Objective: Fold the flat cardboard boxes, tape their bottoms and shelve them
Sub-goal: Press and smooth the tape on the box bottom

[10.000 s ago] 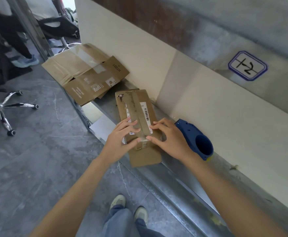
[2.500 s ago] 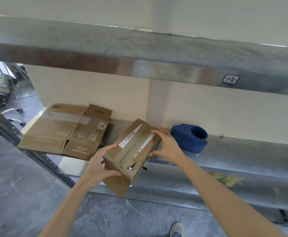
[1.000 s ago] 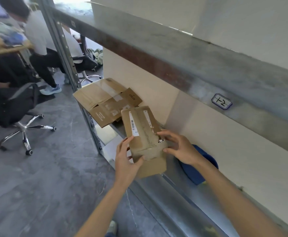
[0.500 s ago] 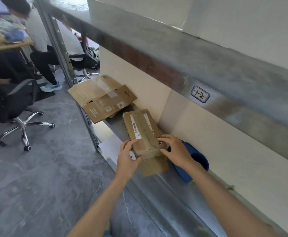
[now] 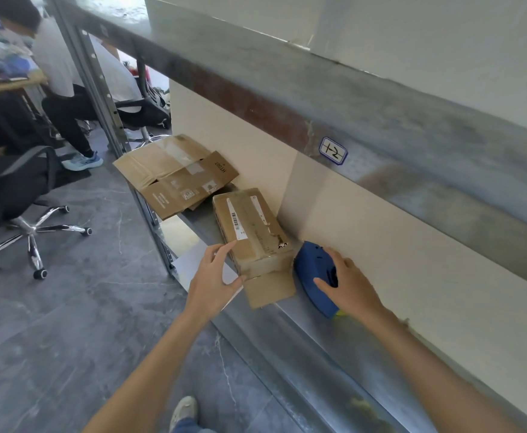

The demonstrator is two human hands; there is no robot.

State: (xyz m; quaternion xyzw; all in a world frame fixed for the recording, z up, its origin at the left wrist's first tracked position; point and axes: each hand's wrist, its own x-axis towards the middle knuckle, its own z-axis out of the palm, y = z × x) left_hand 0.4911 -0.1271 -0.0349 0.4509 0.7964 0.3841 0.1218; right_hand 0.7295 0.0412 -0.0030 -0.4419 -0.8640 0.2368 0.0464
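A small brown cardboard box (image 5: 249, 226) with white barcode labels lies on the metal shelf (image 5: 302, 332), one flap sticking out toward me. My left hand (image 5: 215, 276) holds its near left corner, thumb under the flap edge and fingers on top. My right hand (image 5: 349, 282) rests on the blue tape dispenser (image 5: 315, 276) just right of the box, fingers curled over it. A flat, unfolded cardboard box (image 5: 174, 176) lies further left on the same shelf.
An upper shelf beam (image 5: 381, 114) with a label "1-2" (image 5: 333, 150) overhangs the work spot. A perforated upright post (image 5: 99, 76) stands at the left. Office chairs (image 5: 21, 195) and a seated person (image 5: 65, 76) occupy the floor to the left.
The box has been set down on the shelf. My right hand left the box and moved right onto the blue tape dispenser. My left hand stays on the box.
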